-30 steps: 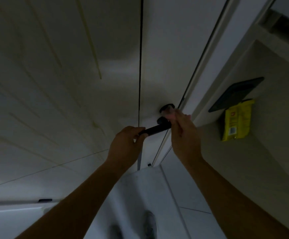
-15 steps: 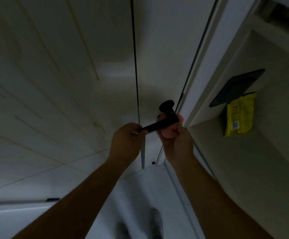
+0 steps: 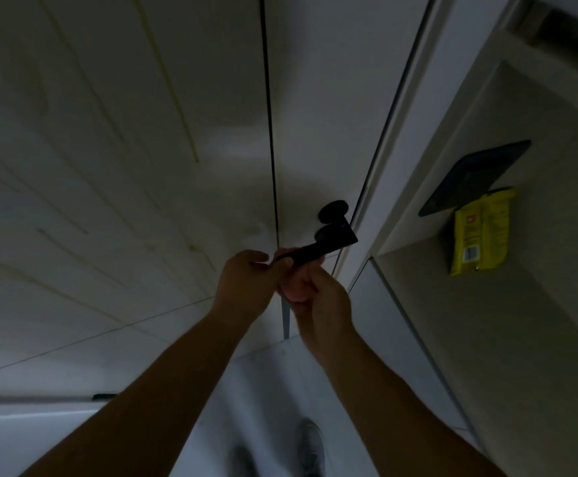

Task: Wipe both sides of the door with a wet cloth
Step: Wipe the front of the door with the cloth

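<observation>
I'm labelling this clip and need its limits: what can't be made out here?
Head view, dim throughout:
- Cloth: mostly hidden inside the right hand; whether it is wet can't be told.
- Left hand: its fingertips are hidden, so its grip on the door handle is unclear.
- Yellow packet: print too small.
- Shoes: blurred, cut by the bottom edge.
- Door: far side out of view.

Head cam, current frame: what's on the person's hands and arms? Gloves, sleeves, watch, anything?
No gloves on the left hand or the right hand. The left forearm and right forearm are uncovered down to the frame's lower edge, with no sleeves or cuffs in view. No watch, bracelet or markings show at the wrists. The light is too dim to rule out a thin ring.
</observation>
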A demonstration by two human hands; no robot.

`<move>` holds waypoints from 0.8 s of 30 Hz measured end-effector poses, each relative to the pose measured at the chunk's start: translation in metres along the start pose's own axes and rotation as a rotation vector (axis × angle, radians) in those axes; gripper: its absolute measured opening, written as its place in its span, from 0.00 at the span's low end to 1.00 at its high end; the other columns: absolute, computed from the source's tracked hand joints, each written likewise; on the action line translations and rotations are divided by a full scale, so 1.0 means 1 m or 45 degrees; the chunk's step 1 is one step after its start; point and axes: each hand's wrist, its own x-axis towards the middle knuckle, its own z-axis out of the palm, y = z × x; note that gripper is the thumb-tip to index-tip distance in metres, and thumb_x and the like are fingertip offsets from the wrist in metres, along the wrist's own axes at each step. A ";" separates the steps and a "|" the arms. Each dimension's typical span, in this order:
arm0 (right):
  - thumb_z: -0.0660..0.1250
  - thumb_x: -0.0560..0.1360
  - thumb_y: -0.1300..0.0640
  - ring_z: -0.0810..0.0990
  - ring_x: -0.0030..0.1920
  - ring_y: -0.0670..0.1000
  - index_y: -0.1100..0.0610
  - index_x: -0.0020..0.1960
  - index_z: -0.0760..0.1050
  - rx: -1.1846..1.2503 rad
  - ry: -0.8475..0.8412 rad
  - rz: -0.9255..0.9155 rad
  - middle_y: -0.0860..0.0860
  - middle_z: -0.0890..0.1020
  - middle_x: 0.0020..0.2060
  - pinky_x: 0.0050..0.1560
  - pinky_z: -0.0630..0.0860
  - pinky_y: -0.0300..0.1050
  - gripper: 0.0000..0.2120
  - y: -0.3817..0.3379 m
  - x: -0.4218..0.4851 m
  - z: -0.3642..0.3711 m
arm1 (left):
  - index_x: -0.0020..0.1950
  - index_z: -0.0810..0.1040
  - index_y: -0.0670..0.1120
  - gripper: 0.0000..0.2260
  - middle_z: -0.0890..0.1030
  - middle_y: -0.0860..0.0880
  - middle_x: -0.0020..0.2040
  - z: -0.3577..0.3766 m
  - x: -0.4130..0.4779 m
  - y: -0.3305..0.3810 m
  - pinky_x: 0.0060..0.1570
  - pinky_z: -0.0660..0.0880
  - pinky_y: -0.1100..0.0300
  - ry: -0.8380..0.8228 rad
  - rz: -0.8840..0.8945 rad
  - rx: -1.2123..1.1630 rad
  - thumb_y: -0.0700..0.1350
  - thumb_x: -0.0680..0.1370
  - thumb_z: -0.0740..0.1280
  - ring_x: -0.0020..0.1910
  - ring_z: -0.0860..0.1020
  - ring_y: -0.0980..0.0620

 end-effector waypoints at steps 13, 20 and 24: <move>0.60 0.85 0.53 0.83 0.55 0.52 0.49 0.57 0.77 -0.560 0.200 -0.450 0.54 0.80 0.59 0.52 0.83 0.50 0.07 -0.098 -0.012 -0.028 | 0.64 0.78 0.45 0.21 0.80 0.52 0.50 -0.022 -0.024 0.025 0.37 0.68 0.67 -0.038 0.135 0.385 0.60 0.81 0.64 0.43 0.76 0.60; 0.61 0.84 0.54 0.84 0.41 0.39 0.61 0.52 0.82 -0.775 -0.144 -0.866 0.58 0.84 0.43 0.38 0.77 0.28 0.14 -0.147 -0.059 0.068 | 0.54 0.82 0.53 0.07 0.85 0.55 0.46 -0.110 -0.073 0.094 0.52 0.80 0.57 0.105 0.469 0.171 0.54 0.80 0.68 0.46 0.84 0.59; 0.62 0.80 0.49 0.82 0.54 0.35 0.46 0.57 0.82 -0.829 -0.461 -1.195 0.34 0.85 0.50 0.56 0.74 0.26 0.11 -0.170 -0.094 0.162 | 0.51 0.84 0.51 0.03 0.87 0.51 0.45 -0.190 -0.112 0.158 0.51 0.79 0.56 0.221 0.729 -0.064 0.46 0.80 0.70 0.45 0.85 0.54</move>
